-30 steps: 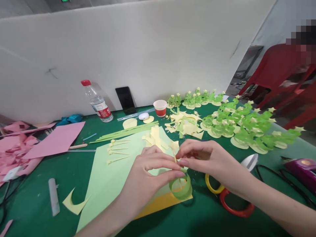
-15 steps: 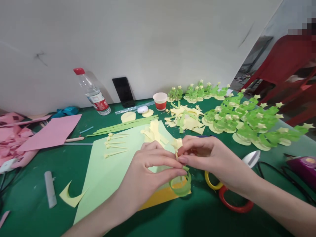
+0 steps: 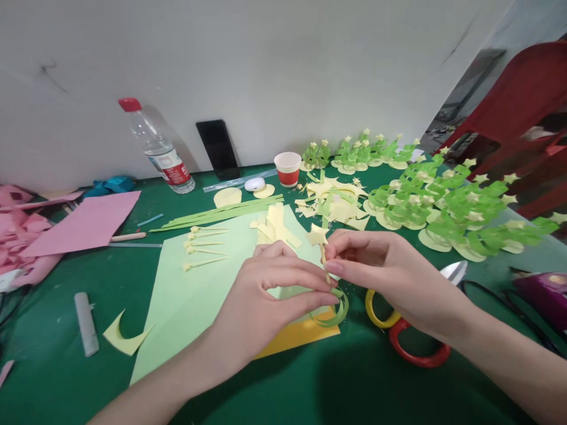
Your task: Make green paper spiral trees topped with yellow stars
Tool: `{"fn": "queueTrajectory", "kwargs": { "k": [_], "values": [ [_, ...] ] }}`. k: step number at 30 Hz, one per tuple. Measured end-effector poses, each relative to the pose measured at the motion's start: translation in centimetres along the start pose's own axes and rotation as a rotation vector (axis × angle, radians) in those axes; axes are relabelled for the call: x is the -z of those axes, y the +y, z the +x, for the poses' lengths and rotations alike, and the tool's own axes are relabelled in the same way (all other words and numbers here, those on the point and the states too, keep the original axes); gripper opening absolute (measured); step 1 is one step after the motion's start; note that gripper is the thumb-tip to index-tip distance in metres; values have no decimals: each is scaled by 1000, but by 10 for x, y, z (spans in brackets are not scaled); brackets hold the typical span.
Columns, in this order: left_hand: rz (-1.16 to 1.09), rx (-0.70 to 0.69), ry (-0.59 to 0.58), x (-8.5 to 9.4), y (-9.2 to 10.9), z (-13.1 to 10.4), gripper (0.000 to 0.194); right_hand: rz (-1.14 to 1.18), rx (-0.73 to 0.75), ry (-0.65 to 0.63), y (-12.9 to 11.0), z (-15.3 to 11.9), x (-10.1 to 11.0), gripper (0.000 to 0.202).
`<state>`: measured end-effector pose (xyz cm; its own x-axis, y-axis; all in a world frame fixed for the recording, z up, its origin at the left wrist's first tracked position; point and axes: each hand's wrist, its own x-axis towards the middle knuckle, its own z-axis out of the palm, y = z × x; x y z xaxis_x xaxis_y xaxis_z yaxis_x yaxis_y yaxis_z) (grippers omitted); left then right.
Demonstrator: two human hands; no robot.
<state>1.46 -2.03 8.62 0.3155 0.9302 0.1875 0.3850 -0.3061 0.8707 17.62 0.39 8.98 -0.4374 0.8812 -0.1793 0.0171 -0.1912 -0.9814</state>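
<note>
At centre, the star-topped paper stick is standing nearly upright, its long axis leaning slightly left toward the puffy star pointing upward. The left hand is pinching a smooth, curled green strip between thumb and fingers, while the right hand is holding the stick in a narrow grip. A flat pale-green sheet is lying left of the loop-handled scissors.

The water bottle is standing left of the phone, and the paper cup is standing right of it. Paper sticks are lying on the paper sheet. Scissors are lying to its right, before the paper plants.
</note>
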Motion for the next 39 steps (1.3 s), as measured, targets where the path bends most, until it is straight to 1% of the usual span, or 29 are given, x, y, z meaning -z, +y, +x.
{"fn": "queueTrajectory", "kwargs": {
  "k": [3,8,11,14,17,21,25,30,39],
  "values": [
    [1,11,3,2,0,0,13,-33,15,7,0,0,1,9],
    [-60,1,76,7,1,1,13,-63,28,5,0,-2,0,10],
    [-83,11,92,10,1,1,12,-82,18,-12,1,-2,-2,9],
    [-79,48,146,13,0,-2,6,-107,26,-20,2,-2,-2,8],
    [-75,52,193,15,0,-4,7,-166,40,-11,3,-4,-3,9],
    [-112,-32,169,16,1,-3,10,-225,36,-15,3,-6,-3,10],
    [-117,-78,161,17,1,-2,14,-206,36,-37,2,-7,-5,10],
    [-119,-74,175,17,0,0,16,-176,40,-55,-1,-6,-7,12],
    [-131,-54,189,17,-2,-2,16,-205,44,-59,-1,-7,-9,16]
  ]
}}
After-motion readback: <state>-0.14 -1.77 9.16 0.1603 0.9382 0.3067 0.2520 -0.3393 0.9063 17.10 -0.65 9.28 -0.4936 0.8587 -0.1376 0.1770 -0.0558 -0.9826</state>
